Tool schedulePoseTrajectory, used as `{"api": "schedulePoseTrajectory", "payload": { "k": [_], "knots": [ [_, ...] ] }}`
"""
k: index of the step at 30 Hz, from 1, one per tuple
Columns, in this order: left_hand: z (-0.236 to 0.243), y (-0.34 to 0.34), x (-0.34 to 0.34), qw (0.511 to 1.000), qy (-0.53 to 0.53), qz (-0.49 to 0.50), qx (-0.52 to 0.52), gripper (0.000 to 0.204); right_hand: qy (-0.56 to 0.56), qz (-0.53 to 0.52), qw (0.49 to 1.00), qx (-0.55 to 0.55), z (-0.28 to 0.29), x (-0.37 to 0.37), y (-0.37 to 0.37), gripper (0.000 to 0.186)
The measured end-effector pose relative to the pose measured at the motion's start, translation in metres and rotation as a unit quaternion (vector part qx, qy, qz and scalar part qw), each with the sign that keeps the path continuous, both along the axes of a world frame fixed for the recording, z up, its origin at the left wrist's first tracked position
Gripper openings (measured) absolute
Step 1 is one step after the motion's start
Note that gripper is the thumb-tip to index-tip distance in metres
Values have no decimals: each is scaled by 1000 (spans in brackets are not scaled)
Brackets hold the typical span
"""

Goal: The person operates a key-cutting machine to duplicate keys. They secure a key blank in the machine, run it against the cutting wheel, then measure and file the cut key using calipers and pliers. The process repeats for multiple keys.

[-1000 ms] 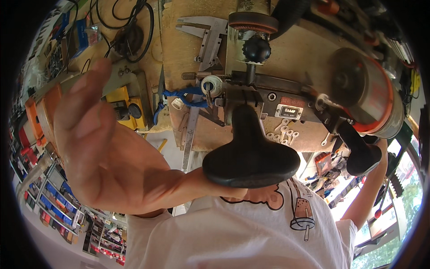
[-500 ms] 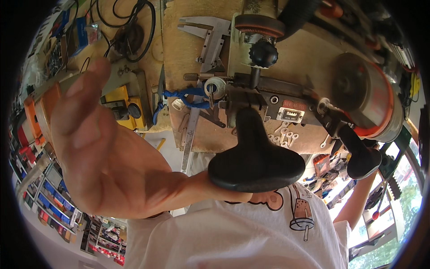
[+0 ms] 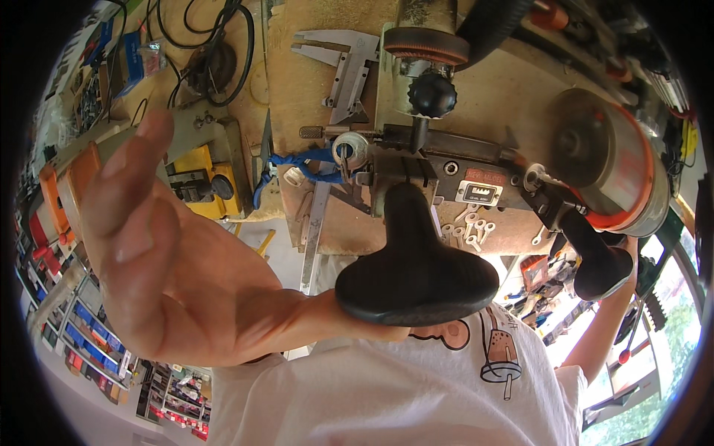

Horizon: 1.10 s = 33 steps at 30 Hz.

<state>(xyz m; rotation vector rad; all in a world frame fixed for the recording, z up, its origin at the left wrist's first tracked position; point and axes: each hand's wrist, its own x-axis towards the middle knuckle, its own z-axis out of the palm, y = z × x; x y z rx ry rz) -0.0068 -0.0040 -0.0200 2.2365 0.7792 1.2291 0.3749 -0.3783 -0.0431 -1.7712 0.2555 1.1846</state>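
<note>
My left hand fills the left side, fingers stretched out and apart. Its thumb reaches to the black T-shaped handle of what looks like a key-cutting machine, and the thumb's tip is hidden behind it. Whether the thumb presses on the handle, I cannot tell. On the right, my right forearm runs up behind a second black handle and a large round wheel guard with an orange rim. The machine hides my right hand's fingers. A round metal piece with blue cord sits by the clamp.
A caliper lies on the wooden bench behind a black ribbed knob. Several loose keys lie at the near edge, and a steel ruler juts past it. A yellow machine and black cables are at left.
The view has shifted a little, so the machine and T-shaped handle appear slightly farther left. My left hand keeps its open pose. The right forearm has hardly moved.
</note>
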Motion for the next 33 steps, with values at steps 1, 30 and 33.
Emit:
{"api": "schedulePoseTrajectory", "payload": {
  "k": [1, 30, 33],
  "knots": [
    [0, 0, 1, 1000, 0, 2, 0, 69, 8, -3, 1000, -1, 1, 3, -1, 51],
    [-4, 3, -7, 999, 16, -30, 14, 69, 31, 181, 982, -34, -18, 53, -39, 48],
    [4, 1, -5, 999, 34, -21, 12, 69, 38, 14, 998, 43, 5, 7, 12, 60]
  ]
}}
